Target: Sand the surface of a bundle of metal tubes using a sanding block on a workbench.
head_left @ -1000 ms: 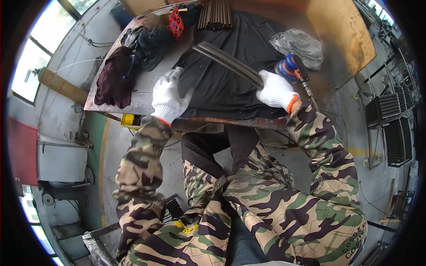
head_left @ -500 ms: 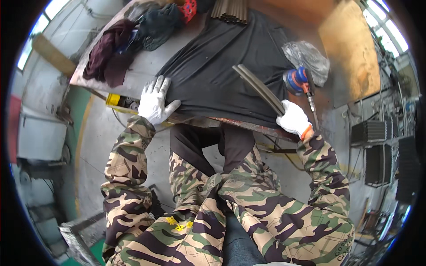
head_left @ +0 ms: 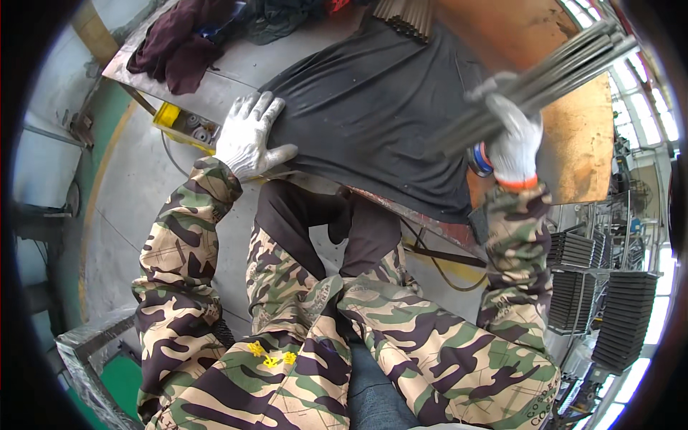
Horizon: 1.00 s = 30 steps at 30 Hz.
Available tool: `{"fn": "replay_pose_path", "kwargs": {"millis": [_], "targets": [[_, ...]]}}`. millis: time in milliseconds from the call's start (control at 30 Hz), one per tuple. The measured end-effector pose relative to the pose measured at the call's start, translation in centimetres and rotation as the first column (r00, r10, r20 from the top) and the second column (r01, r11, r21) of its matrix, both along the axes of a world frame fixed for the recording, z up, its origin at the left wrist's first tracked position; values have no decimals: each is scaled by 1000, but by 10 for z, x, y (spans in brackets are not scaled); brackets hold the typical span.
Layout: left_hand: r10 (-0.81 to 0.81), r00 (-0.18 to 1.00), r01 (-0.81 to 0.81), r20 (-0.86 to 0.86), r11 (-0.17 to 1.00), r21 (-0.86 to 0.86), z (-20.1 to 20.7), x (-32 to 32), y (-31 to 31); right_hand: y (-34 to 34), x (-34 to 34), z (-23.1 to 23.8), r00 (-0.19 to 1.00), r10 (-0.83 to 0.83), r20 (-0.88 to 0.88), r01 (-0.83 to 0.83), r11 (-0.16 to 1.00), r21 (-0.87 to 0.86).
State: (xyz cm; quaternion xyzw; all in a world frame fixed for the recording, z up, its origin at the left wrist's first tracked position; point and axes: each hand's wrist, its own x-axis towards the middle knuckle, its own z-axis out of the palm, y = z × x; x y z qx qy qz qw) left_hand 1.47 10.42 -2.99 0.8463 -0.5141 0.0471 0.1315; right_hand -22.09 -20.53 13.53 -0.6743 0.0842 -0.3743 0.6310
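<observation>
My left hand (head_left: pixel 251 136), in a white work glove, lies flat with its fingers apart on the near left edge of a black cloth (head_left: pixel 358 107) spread over the table. My right hand (head_left: pixel 517 147), in a white glove with an orange cuff, is closed around a bundle of thin grey metal tubes (head_left: pixel 573 61). The tubes slant up to the right above the cloth's right side, and their near ends are blurred by motion. Partly hidden by the right hand, a blue sander (head_left: pixel 479 159) sits at the cloth's right edge. More tubes (head_left: pixel 405 21) lie stacked at the cloth's far end.
Maroon cloth (head_left: pixel 172 50) and dark green cloth (head_left: pixel 272 18) are heaped at the table's far left. Below that side is a yellow container (head_left: pixel 168 115) with round parts. A brown board (head_left: pixel 584 158) stands on the right, near racks of dark stacked pieces (head_left: pixel 620 322).
My right hand has lifted and moved away from me with the tubes, which have swung from pointing far left to far right. My left hand stays on the cloth. The view has shifted slightly.
</observation>
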Motion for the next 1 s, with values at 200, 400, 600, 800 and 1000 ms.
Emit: {"fn": "replay_pose_path", "kwargs": {"millis": [200,400,600,800,1000], "targets": [[22,999,-19,26,994,-105,-1,-2,0,-1,56,-86,985,-133,-108,115,981,-153],[31,999,-26,40,992,-124,4,-9,-5,5,60,-162,990,-144,-13,141,941,306],[77,997,-80,-22,974,-214,18,-34,-21,10,52,-134,985,-163,63,133,934,331],[-145,875,-95,-462,884,-458,64,-99,-88,69,65,-125,946,-309,-99,309,951,-17],[-54,930,3,-363,990,-138,72,-69,-87,116,58,-126,996,-80,-27,77,727,683]]}}
